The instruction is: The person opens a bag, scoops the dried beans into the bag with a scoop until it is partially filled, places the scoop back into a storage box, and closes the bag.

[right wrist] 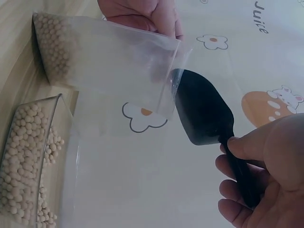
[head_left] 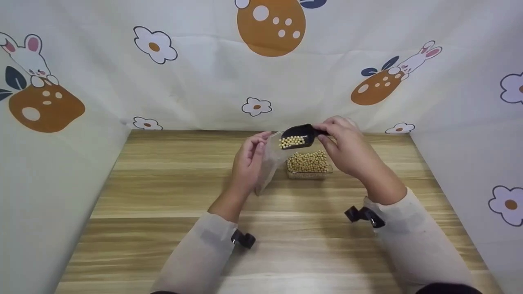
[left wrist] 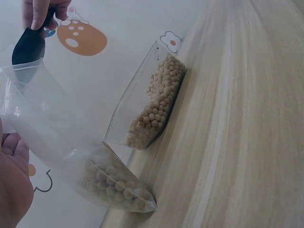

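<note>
My right hand grips the handle of a black scoop, which carries a small heap of soybeans. The scoop's tip is at the mouth of a clear plastic bag, just inside its rim in the left wrist view. With my left hand I hold the bag by its upper edge, thumb and fingers pinching it. Soybeans fill the bag's bottom corner, which hangs low by the table. Just beyond, between the two hands, stands a clear plastic container heaped with more soybeans.
A wood-grain table lies under everything. White cloth walls with printed oranges, flowers and rabbits enclose it at the back and both sides. Black wrist mounts sit on both sleeves.
</note>
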Demonstrator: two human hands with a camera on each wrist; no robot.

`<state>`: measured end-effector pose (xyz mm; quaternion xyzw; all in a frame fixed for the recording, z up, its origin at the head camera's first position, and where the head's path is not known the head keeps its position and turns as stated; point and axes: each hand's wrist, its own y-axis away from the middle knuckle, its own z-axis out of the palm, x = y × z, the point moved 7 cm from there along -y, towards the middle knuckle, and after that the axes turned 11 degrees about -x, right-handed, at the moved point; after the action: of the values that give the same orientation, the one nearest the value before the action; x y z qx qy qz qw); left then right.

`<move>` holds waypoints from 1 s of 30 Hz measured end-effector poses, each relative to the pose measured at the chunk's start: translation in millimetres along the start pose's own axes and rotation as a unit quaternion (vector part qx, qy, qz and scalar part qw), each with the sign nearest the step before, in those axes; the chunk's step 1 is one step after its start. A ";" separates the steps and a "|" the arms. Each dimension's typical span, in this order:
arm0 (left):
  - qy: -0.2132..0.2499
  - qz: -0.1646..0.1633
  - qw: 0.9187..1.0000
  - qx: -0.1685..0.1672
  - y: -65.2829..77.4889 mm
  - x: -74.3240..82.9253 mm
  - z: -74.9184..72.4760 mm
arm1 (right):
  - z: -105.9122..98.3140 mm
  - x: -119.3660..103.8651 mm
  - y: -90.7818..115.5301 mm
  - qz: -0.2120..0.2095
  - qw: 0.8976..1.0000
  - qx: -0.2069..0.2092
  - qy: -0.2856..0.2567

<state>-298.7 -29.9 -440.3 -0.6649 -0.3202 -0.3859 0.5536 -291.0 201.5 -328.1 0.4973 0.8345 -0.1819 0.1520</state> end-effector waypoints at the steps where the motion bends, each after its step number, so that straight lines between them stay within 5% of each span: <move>1: -0.001 0.000 1.000 0.001 0.0 0.1 0.0 | -0.9 -0.7 -0.5 0.000 1.000 0.000 0.003; 17: 0.013 0.000 1.000 -0.003 -0.5 0.2 0.6 | -4.4 7.9 2.1 -0.002 1.000 0.007 -0.009; 30: 0.014 -0.010 1.000 -0.009 -1.0 -0.5 1.4 | -1.7 69.1 15.9 0.051 0.995 0.016 -0.078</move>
<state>-299.6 -28.3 -440.4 -0.6610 -0.3154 -0.4039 0.5482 -308.7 262.7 -359.1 0.5257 0.7906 -0.2259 0.2180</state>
